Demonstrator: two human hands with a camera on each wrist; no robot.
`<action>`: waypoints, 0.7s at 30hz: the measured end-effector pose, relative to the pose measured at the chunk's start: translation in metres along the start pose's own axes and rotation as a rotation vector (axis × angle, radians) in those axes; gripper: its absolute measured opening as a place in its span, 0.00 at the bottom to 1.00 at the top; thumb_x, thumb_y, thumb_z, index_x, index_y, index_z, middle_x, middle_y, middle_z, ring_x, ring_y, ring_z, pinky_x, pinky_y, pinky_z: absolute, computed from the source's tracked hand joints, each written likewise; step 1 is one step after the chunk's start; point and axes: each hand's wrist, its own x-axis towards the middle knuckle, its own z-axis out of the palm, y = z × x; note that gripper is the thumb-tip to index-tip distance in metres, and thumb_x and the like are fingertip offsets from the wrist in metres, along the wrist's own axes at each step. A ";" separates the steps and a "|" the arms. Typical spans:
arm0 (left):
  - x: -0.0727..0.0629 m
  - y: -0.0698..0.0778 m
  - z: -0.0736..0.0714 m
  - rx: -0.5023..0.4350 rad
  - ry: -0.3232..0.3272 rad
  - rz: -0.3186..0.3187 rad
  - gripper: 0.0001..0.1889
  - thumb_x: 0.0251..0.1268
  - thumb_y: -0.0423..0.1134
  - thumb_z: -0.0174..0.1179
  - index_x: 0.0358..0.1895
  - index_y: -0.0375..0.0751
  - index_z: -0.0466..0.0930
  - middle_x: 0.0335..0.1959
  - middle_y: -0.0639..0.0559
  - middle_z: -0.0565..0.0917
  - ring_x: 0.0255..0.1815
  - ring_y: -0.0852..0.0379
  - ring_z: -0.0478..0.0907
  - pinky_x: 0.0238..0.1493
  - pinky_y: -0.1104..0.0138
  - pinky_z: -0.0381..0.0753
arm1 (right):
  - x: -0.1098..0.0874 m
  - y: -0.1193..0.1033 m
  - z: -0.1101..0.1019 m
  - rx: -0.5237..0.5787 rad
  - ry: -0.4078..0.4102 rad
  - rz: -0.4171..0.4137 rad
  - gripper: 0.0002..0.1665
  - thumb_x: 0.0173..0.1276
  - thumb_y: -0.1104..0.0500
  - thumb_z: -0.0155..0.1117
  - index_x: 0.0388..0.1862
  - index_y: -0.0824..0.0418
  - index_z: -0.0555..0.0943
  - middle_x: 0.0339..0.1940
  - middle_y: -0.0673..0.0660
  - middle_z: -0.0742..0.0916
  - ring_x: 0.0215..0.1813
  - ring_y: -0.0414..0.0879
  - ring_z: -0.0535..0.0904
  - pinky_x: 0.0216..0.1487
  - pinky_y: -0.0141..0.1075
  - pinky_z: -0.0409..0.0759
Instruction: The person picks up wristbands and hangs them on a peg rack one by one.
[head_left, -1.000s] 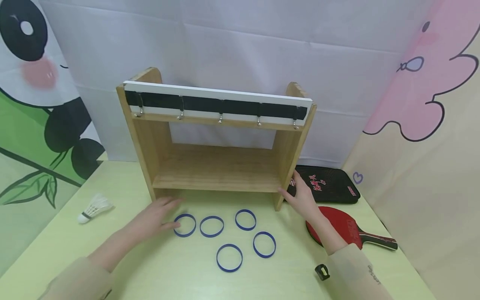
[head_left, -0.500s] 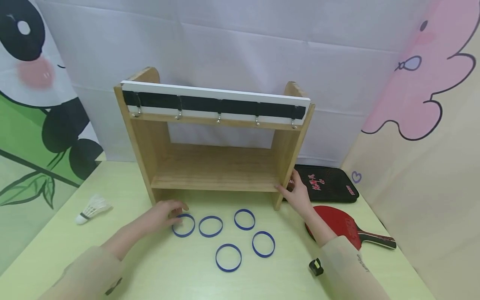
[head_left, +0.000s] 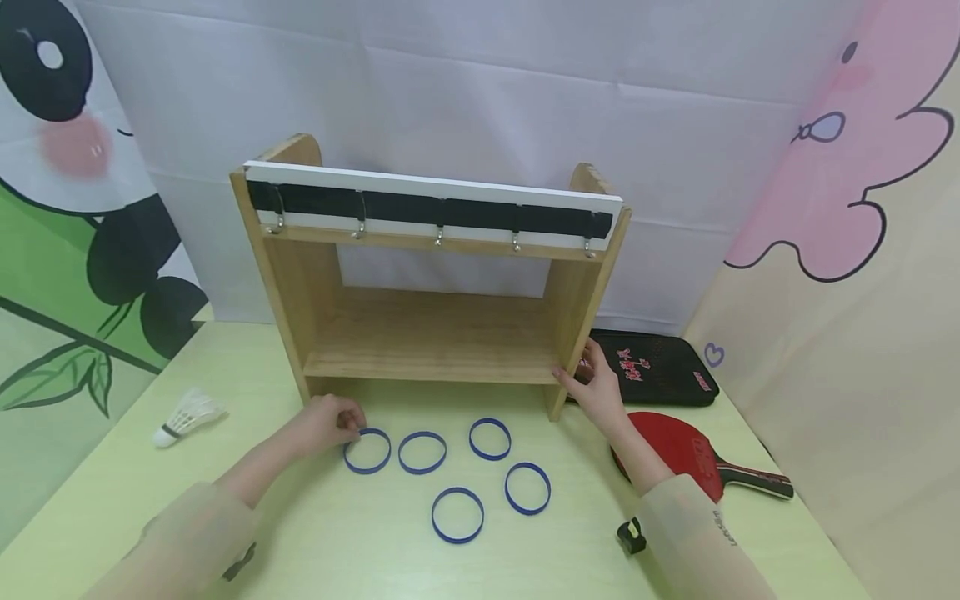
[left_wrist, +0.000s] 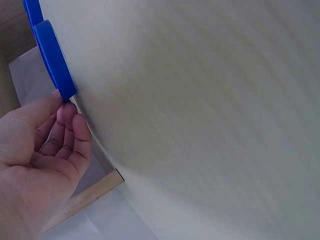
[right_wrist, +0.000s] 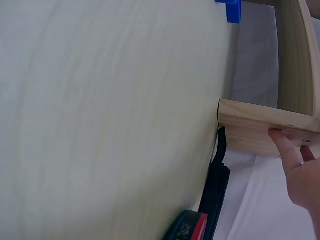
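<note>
The left hand [head_left: 328, 422] pinches the edge of the blue ring [left_wrist: 54, 60] farthest left on the table [head_left: 337, 542], and the right hand [head_left: 602, 400], well away from that ring, rests straight fingers on the wooden shelf's [head_left: 442, 333] right side.

A pale yellow-green bench [head_left: 352, 550] lies beneath the left grip [head_left: 327, 423] and right grip [head_left: 600, 393]. Beyond them hangs a creased whitish cloth [head_left: 480, 100]. Of 2 printed walls [head_left: 885, 392], that left of the left grip shows a cartoon panda [head_left: 75, 150] and green leaves [head_left: 60, 385]; that right of the right grip bears a pink figure [head_left: 870, 183] and purple heart [head_left: 714, 355]. Light falls softly.
</note>
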 end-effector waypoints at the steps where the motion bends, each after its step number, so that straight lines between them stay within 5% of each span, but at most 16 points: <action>1: 0.000 0.000 0.000 -0.004 0.000 -0.006 0.06 0.51 0.27 0.67 0.31 0.40 0.81 0.24 0.56 0.80 0.27 0.61 0.74 0.28 0.72 0.77 | -0.001 -0.004 -0.001 -0.003 -0.004 0.000 0.40 0.64 0.63 0.64 0.71 0.65 0.56 0.65 0.71 0.71 0.57 0.66 0.76 0.51 0.54 0.78; 16: -0.006 0.001 -0.005 -0.031 0.058 0.093 0.05 0.53 0.28 0.63 0.32 0.40 0.84 0.25 0.57 0.81 0.26 0.62 0.72 0.25 0.72 0.75 | 0.003 0.002 0.000 0.045 -0.096 0.065 0.42 0.67 0.63 0.60 0.73 0.60 0.49 0.68 0.69 0.64 0.62 0.66 0.70 0.54 0.56 0.76; 21: -0.007 0.004 -0.006 -0.023 0.108 0.112 0.04 0.53 0.28 0.63 0.31 0.39 0.84 0.24 0.58 0.81 0.26 0.64 0.72 0.27 0.73 0.75 | 0.009 0.021 0.002 0.060 -0.096 0.066 0.43 0.68 0.59 0.61 0.74 0.55 0.48 0.69 0.66 0.64 0.62 0.65 0.70 0.54 0.57 0.75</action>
